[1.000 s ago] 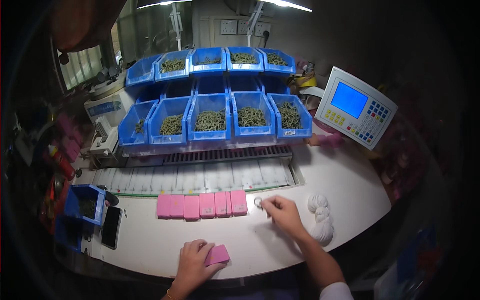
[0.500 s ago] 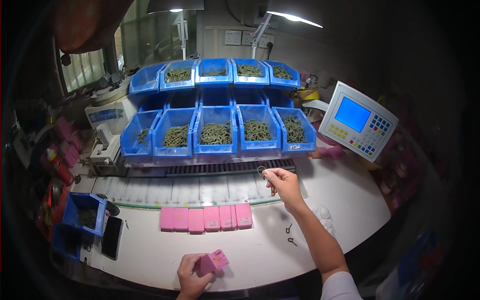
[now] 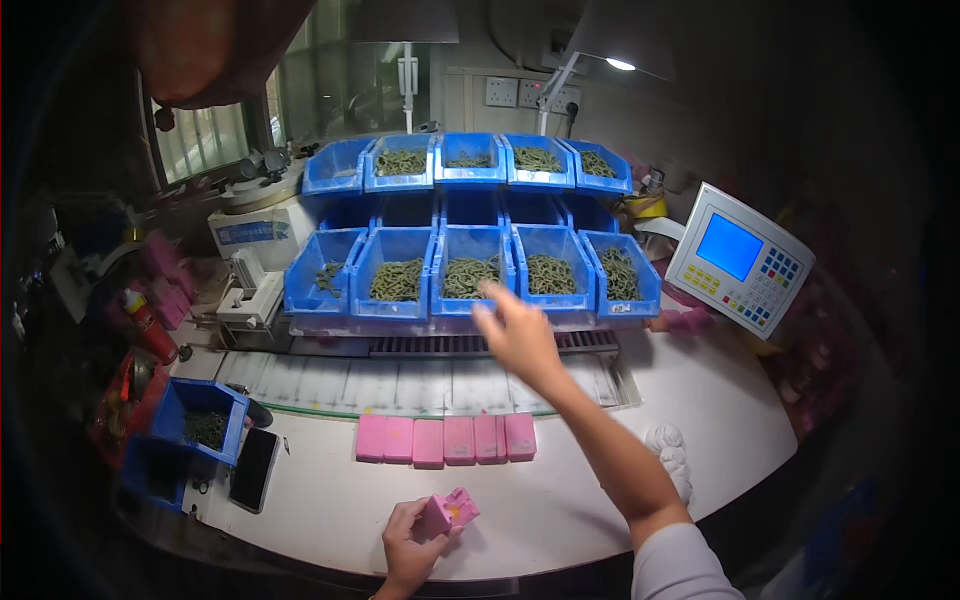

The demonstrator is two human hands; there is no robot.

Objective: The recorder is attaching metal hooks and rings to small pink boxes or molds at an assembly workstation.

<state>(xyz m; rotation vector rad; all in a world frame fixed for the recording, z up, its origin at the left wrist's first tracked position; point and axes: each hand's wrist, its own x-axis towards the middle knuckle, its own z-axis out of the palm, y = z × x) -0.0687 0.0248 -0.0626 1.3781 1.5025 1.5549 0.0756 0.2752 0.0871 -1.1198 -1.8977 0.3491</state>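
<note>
At the near edge of the table my left hand (image 3: 412, 545) is closed around a small pink block (image 3: 453, 511), its notched end turned up and a yellow mark on it. My right hand (image 3: 517, 338) reaches up to the front of the middle lower blue bin (image 3: 472, 307), fingertips over its lip. Its thumb and index finger look apart, slightly blurred, and no piece shows between them. Inside that bin lies a heap of small green ring-like pieces (image 3: 468, 275). Several pink blocks (image 3: 459, 440) stand in a row between my hands.
More blue bins (image 3: 400, 310) with green pieces fill two tiers. A keypad device with a blue screen (image 3: 738, 258) stands right. White lumps (image 3: 670, 455) lie beside my right forearm. A phone (image 3: 256, 470) and a small blue bin (image 3: 225, 400) sit left.
My right hand has moved up to the middle lower bin; the ring-like piece it pinched no longer shows. My forearm now covers where two loose pieces lay. The whole view has shifted.
</note>
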